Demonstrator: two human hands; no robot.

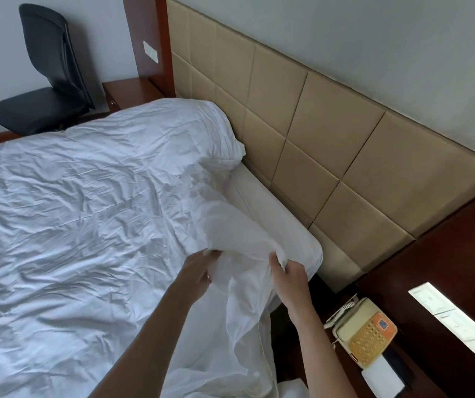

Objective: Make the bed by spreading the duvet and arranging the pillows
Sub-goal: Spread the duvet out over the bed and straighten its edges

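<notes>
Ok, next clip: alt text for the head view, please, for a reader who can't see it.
Both hands, left hand and right hand, grip a bunched corner of a rumpled white duvet near the tan padded headboard, with bare mattress exposed beside them. A telephone sits to the right, a black chair beyond the bed.

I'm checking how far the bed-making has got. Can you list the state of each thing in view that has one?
duvet: spread over the bed, wrinkled, near corner lifted.
left hand: grips the duvet corner.
right hand: grips the duvet corner.
mattress: bare strip along the headboard.
telephone: handset on its cradle.
chair: unoccupied, beyond the bed.
</notes>
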